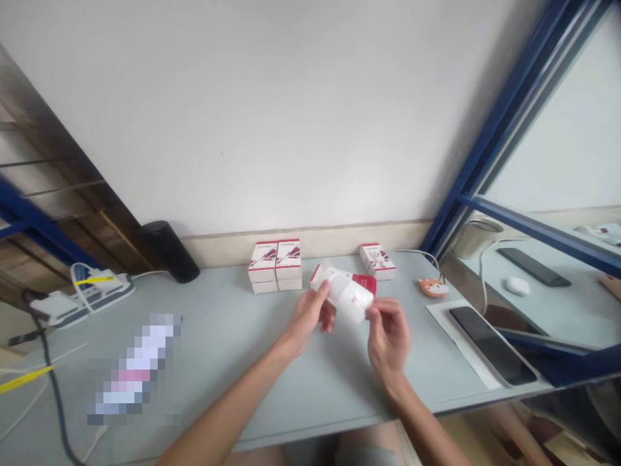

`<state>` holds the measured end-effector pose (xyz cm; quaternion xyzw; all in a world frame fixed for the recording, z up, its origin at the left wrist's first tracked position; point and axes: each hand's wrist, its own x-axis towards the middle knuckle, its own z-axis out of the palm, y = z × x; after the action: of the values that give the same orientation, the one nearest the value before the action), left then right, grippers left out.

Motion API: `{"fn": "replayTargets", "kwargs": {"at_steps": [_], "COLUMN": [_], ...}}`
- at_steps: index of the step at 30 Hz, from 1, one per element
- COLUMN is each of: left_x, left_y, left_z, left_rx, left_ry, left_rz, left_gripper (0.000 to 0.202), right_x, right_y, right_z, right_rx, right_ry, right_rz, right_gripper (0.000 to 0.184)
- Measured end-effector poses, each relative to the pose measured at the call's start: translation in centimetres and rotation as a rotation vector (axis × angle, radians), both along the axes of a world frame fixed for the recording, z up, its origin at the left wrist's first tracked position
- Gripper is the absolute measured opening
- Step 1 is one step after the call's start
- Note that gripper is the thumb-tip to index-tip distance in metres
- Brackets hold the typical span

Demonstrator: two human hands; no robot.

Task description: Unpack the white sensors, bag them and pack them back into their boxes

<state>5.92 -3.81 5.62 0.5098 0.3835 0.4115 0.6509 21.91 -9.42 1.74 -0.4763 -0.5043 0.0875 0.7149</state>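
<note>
Evidently both hands are on one thing, a whitish, translucent plastic packet (345,299) held above the pale grey tabletop (291,395), near its middle. The left hand (313,312) grips the packet's left end, thumb on top; the right hand (389,333), apart from the left, pinches the lower right corner between thumb and fingers. The packet's long axis slants from upper left, away from the person, to lower right, nearer the body, with a small red mark towards the right end. A red-and-white cardboard piece (367,283) shows behind it, its red end pointing right; whether it is touching the packet, I cannot tell. What the packet contains is too blurred to make out.

Beyond the left hand, white cardboard boxes with red edges (276,265) stand in two adjoining stacks, two high. Another white box with red edging (378,262) sits alone beyond the right hand, near the wall. Their contents are hidden. Farther right lies a black smartphone (492,344); far left, a black cylinder (169,251).
</note>
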Motion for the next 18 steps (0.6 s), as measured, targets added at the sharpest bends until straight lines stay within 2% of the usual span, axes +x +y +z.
{"fn": "replayTargets", "kwargs": {"at_steps": [2, 3, 8, 10, 12, 15, 17, 18], "left_x": [1.1, 1.6, 4.5, 6.0, 7.1, 7.3, 6.4, 5.8], "left_y": [0.1, 0.2, 1.8, 2.3, 2.4, 2.2, 2.3, 2.6], "left_z": [-0.1, -0.1, 1.3, 2.3, 3.3, 4.1, 3.7, 3.2], "left_rx": [-0.069, -0.076, 0.105, 0.167, 0.213, 0.328, 0.498, 0.603], "left_ry": [0.042, 0.064, 0.272, 0.297, 0.318, 0.368, 0.394, 0.406], "left_rz": [-0.056, -0.095, -0.345, -0.431, -0.501, -0.622, -0.616, -0.554], "left_gripper": [0.066, 0.065, 0.056, 0.045, 0.035, 0.03, 0.033, 0.033], "right_x": [1.5, 2.2, 5.2, 6.1, 7.1, 8.2, 8.5, 8.5], "right_y": [-0.8, -1.1, -2.6, -3.0, -3.4, -3.9, -4.1, -4.2], "right_z": [-0.4, -0.4, 0.3, 0.2, -0.4, -1.9, -3.0, -3.4], "right_rx": [0.097, 0.114, -0.009, -0.062, -0.096, -0.169, -0.267, -0.317], "right_ry": [-0.195, -0.282, -0.577, -0.667, -0.705, -0.545, -0.234, -0.024], "right_rz": [-0.071, -0.089, 0.026, 0.046, 0.022, -0.008, 0.06, 0.136], "right_gripper": [0.007, 0.011, 0.087, 0.096, 0.092, 0.083, 0.081, 0.079]}}
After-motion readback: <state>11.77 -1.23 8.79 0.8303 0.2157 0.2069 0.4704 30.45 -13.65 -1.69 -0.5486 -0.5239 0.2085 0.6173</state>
